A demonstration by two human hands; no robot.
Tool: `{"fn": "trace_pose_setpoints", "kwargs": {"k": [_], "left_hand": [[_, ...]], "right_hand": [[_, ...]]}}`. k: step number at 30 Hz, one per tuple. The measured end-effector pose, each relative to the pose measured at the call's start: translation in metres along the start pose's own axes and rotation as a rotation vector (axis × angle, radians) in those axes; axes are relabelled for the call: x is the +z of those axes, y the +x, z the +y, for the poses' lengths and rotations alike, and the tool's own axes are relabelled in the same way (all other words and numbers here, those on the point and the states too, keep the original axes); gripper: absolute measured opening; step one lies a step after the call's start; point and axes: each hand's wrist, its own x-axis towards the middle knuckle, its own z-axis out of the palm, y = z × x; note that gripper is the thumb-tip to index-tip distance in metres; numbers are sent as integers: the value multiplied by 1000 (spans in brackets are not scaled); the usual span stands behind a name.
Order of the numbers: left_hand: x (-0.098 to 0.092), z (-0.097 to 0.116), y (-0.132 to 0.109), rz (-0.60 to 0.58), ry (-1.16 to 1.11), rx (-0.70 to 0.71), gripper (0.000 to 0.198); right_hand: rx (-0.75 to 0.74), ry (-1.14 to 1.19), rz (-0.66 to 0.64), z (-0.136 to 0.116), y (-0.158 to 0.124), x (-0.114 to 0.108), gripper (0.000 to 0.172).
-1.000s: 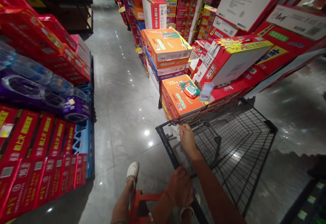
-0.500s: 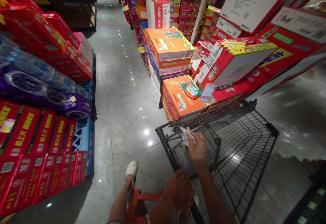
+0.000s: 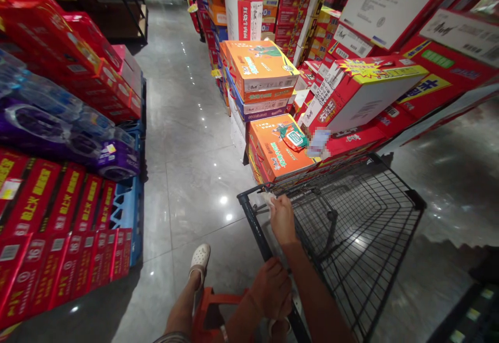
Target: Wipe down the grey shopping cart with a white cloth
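Observation:
A black wire shopping cart (image 3: 351,218) stands at an angle before me. My left hand (image 3: 273,287) is wrapped around its dark handle bar (image 3: 255,228), low in the view. Farther along, my right hand (image 3: 283,219) is closed on a crumpled white tissue (image 3: 268,197), which touches or lies very near the cart's frame by the handle's far end; the exact contact is hard to make out. Part of the tissue is hidden by the fingers.
Orange boxes (image 3: 278,143) and a tilted red and white carton (image 3: 366,93) stand beyond the cart. Red cases (image 3: 50,197) and purple-wrapped bottles (image 3: 50,130) are stacked at left. An orange stool (image 3: 210,297) is beneath me; a white clog (image 3: 200,255) rests on tiled floor.
My right hand has moved left with the tissue, closer to the far end of the handle. The left hand keeps its hold on the bar, and the cart has hardly moved.

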Motion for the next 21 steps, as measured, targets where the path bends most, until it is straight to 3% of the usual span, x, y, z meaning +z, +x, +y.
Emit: {"fn": "trace_pose_setpoints", "kwargs": {"k": [3,6,9,12,17,19,21], "left_hand": [[-4,-1,2,-54,12,33,24],[-3,0,2,-17,-6,3,18],[-3,5,-1,1,-23,-39,11],[-10,12,-3,-70,-7,-87,7],[-38,9,4,-51,-67,-93,22],[-53,-7,16,28,-56,-111,27],[-68,-33,34,184,-5,-234,28]], "right_hand": [[32,-29,-20,1,-10,-7,32],[95,16,-33,4,-14,-19,27],[122,127,74,4,-6,-33,25],[93,271,191,-2,12,-36,27],[34,478,164,-6,41,-5,30],[42,512,120,-3,45,9,29],[61,517,102,2,44,19,28]]}}
